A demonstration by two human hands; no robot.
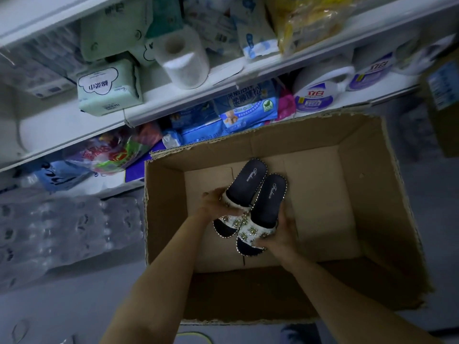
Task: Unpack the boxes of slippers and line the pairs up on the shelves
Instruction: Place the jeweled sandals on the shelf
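You have the pair of slippers (249,207) between both hands, held over the open cardboard box (372,194), whose visible floor shows nothing else in it. Your left hand (215,206) wraps the outer edge of the left-lying slipper near its strap, fingers curled over the side. Your right hand (278,238) cups the other slipper from below and to the side, close to the toe. Each grip is clenched on the pair, one slipper overlapping the other a little.

Judging by their look, these should be light and easy to carry. The soles look flat and fairly stiff, with a dark footbed and a studded rim, so they will probably not flop if you hold them at the edge. The white straps carry beaded flowers; those look like the fragile part, so I would keep your fingers off them and not squeeze there. The sole sides, about where you hold now, look the better place, or pinch both soles together at the heel end to free a hand.

The shelves (173,105) stand just beyond the box, already full of tissue packs (106,88), a paper roll (182,58) and detergent bottles (315,95). No open slot for the pair shows beyond the box.
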